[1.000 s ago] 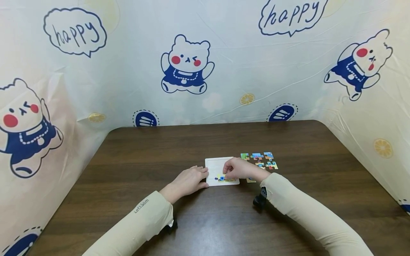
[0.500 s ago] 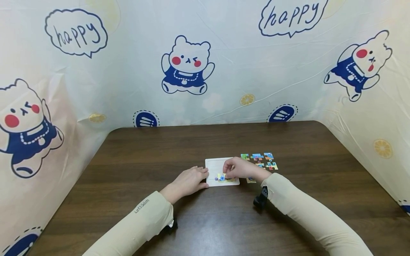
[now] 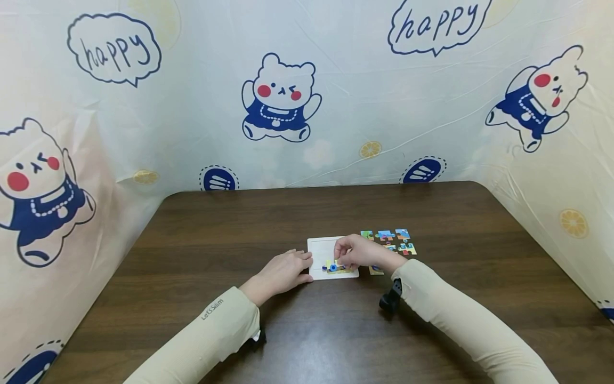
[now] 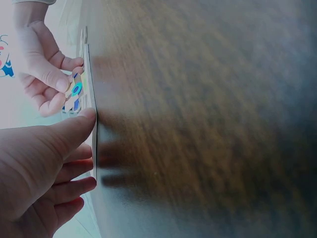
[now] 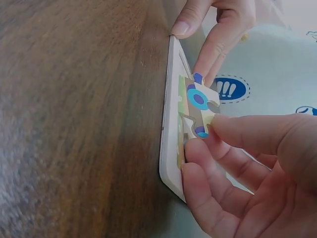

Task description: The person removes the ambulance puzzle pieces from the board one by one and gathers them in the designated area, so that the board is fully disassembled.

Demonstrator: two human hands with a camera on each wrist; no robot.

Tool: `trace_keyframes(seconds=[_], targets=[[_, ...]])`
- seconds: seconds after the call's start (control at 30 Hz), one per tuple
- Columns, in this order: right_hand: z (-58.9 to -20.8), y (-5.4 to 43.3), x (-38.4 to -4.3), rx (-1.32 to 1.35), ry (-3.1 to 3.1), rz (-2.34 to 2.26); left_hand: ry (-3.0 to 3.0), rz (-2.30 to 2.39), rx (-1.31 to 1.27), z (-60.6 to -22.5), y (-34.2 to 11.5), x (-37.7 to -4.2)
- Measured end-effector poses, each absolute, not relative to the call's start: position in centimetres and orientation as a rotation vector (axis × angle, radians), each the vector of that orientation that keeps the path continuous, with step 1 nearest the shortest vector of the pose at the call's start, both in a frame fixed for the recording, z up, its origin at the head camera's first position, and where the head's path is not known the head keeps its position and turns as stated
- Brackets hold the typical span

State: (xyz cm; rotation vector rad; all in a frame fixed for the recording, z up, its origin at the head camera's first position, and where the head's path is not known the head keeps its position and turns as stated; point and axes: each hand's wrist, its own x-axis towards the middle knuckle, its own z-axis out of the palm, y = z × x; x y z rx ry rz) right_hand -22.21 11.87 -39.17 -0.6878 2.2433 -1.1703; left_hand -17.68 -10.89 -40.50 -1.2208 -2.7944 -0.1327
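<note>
A white puzzle tray (image 3: 316, 250) lies flat on the table. My right hand (image 3: 357, 252) is over its right part and pinches a puzzle piece (image 5: 198, 99) with a blue ring printed on it, between thumb and fingers. That piece is tilted up from the tray in the right wrist view. Beneath it, close to the tray's near right corner, another puzzle piece (image 5: 180, 144) with green and brown print is partly covered by the fingers. My left hand (image 3: 283, 272) rests along the tray's left edge, thumb (image 4: 81, 124) and fingers extended against the rim.
Several loose puzzle pieces (image 3: 385, 234) are laid out in rows just right of the tray, some partly behind the right hand and wrist. One puzzle piece (image 3: 376, 271) lies under the right wrist. The brown wooden table (image 3: 216, 224) meets a printed cloth backdrop (image 3: 336, 106).
The right hand's fingers have shifted slightly, and the pinched puzzle piece shows a slightly different tilt over the tray. The left hand stays at the tray's edge.
</note>
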Motion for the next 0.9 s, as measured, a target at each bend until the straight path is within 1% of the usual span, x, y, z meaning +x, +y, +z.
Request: trace_keyframes(seconds=[0.33, 0.73, 0.9], targets=[[-39.22, 11.94, -22.25, -0.589, 2.289, -1.139, -2.797, -0.116, -1.222, -40.38, -10.88, -17.65], [-39.16, 12.31, -22.04, -0.602, 2.312, -1.139, -2.800, -0.107, -1.222, -40.42, -10.90, -17.67], [-38.94, 12.55, -22.00, -0.567, 2.303, -1.161, -2.813, -0.116, -1.220, -40.38, -10.89, -17.66]])
